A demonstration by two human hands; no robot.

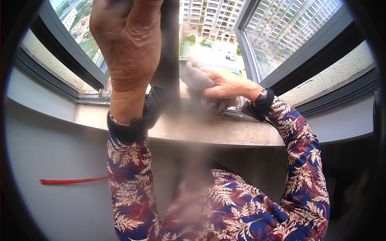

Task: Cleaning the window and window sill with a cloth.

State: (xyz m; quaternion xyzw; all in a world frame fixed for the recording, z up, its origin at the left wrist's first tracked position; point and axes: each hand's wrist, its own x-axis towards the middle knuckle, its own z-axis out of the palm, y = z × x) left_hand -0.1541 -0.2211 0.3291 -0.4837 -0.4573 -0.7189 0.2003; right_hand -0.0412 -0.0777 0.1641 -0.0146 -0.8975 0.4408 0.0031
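A grey cloth is gripped in my right hand, between thumb and fingers. It sits low in the window opening, just above the bottom track of the frame. My left hand is raised high beside a dark upright window post. Its fingers run past the top of the picture, so whether they hold the post cannot be seen. Black straps circle both wrists over patterned sleeves. A hazy smear down the middle of the view blurs the post's foot and the area under the cloth.
Dark-framed window sashes stand swung outward, the left sash and the right sash. Beyond lies a long drop to a courtyard and tall buildings. A pale sill runs before me. Against the wall below, a red tube sticks out.
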